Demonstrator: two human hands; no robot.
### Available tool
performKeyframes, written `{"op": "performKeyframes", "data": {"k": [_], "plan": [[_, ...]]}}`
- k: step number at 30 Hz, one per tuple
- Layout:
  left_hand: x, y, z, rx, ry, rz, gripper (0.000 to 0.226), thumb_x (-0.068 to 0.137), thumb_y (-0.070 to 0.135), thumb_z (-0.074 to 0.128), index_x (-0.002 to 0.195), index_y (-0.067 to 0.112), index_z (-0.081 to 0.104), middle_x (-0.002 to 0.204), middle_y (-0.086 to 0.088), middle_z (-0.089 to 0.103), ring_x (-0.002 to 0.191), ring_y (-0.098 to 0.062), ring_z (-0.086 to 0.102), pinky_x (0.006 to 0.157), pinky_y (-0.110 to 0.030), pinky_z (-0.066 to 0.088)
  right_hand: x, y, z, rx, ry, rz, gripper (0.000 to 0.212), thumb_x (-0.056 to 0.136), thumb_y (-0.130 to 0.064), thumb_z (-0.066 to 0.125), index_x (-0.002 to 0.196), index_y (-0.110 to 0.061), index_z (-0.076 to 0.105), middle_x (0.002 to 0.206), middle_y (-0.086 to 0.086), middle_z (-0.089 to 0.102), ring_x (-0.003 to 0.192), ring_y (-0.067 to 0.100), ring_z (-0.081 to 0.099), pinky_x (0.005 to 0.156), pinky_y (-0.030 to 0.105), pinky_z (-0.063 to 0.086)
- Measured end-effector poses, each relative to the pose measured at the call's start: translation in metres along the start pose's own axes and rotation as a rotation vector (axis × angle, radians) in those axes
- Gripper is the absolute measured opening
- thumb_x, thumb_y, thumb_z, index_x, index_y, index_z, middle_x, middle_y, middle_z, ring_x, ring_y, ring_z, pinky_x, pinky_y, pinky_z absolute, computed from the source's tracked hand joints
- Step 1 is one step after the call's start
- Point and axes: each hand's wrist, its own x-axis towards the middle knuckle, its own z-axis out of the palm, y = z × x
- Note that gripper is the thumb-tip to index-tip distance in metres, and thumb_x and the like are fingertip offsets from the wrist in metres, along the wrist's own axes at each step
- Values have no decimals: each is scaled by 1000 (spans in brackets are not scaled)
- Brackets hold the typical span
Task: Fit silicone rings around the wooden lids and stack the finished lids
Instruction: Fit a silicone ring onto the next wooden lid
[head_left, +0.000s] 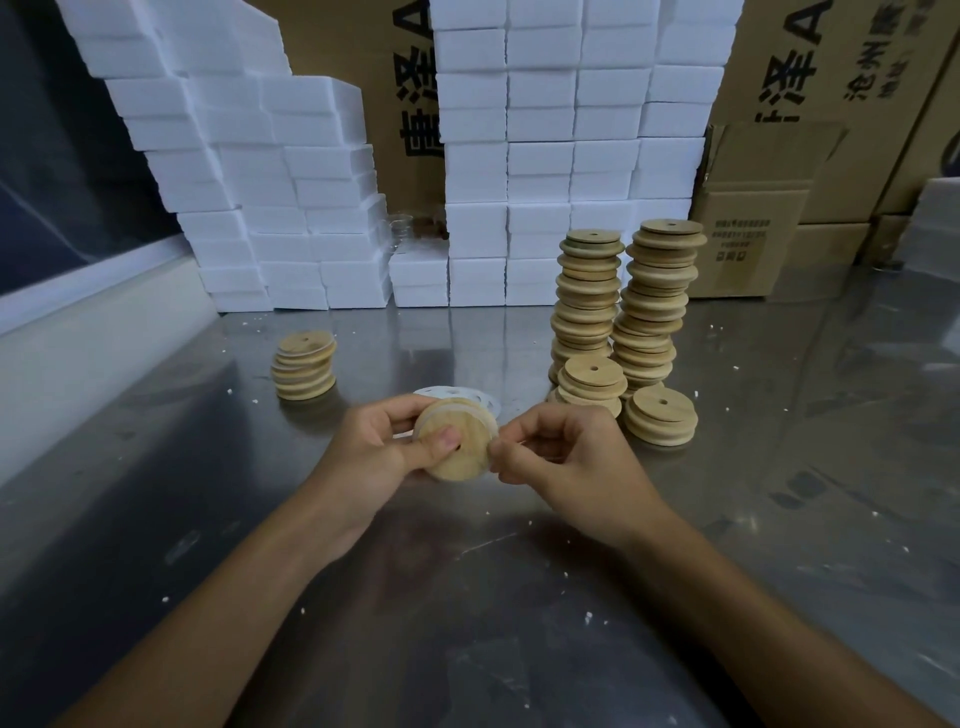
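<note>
My left hand (376, 447) grips a round wooden lid (460, 447) on its edge above the steel table, thumb pressed over its centre hole. My right hand (563, 454) pinches a translucent silicone ring (491, 448) at the lid's right rim. Behind the lid several white silicone rings (480, 399) lie flat on the table. A short stack of lids (304, 366) stands at the left. Two tall stacks of lids (626, 301) rise at the right, with two low stacks, one (592, 382) beside the other (661, 421), in front of them.
White foam blocks (322, 208) are piled along the back, with cardboard boxes (753, 208) behind and to the right. The steel table (467, 597) carries white foam crumbs. A pale ledge (93, 332) runs along the left edge.
</note>
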Motion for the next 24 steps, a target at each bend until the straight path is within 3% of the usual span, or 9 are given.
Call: {"op": "performKeyframes", "data": {"k": [11, 19, 21, 24], "plan": [[0, 0, 10, -251, 33, -102, 36, 69, 17, 70, 103, 3, 69, 97, -15, 74, 86, -28, 73, 65, -32, 59, 3, -2, 0, 248, -33, 71, 27, 91, 3, 63, 72, -14, 72, 72, 13, 72, 71, 24, 71, 76, 39, 62], [2, -3, 11, -415, 54, -132, 36, 71, 11, 68, 103, -3, 63, 99, -19, 73, 90, -30, 72, 69, -34, 59, 0, 3, 5, 171, 27, 12, 8, 89, -8, 72, 82, -5, 74, 76, 13, 75, 75, 32, 72, 72, 39, 62], [2, -4, 9, -355, 67, -125, 36, 68, 14, 72, 99, -1, 63, 100, -19, 73, 93, -30, 72, 70, -34, 59, -1, 4, 6, 128, 27, 0, 6, 88, -8, 73, 84, -4, 72, 76, 12, 74, 74, 31, 71, 67, 34, 61], [0, -6, 10, -33, 147, -10, 37, 60, 27, 81, 87, 11, 62, 90, -9, 75, 85, -26, 73, 64, -37, 61, -1, 5, 7, 113, 43, 14, 6, 88, -7, 71, 83, -4, 70, 74, 12, 73, 69, 18, 69, 60, 23, 56]]}}
